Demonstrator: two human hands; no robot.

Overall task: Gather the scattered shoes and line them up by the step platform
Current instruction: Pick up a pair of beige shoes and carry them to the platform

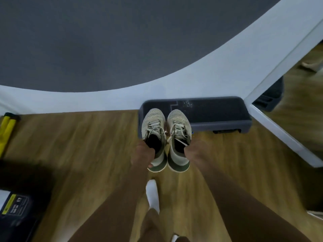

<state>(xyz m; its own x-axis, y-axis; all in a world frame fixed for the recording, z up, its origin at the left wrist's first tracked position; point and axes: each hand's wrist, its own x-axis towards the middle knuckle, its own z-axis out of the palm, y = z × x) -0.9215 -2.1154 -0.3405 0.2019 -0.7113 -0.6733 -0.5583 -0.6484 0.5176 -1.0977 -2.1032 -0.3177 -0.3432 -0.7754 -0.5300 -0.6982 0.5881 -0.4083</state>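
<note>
I hold a pair of pale mesh sneakers with green heels side by side above the wooden floor. My left hand grips the collar of the left sneaker, and my right hand grips the collar of the right sneaker. Their toes point away from me and overlap the near left corner of the dark grey step platform, which stands on the floor against the white wall base. Whether the soles touch the floor I cannot tell.
A mirror with a white frame leans at the right. Yellow straps lie at the left wall. A dark box with a yellow label sits at the lower left. My white-socked foot stands below the sneakers.
</note>
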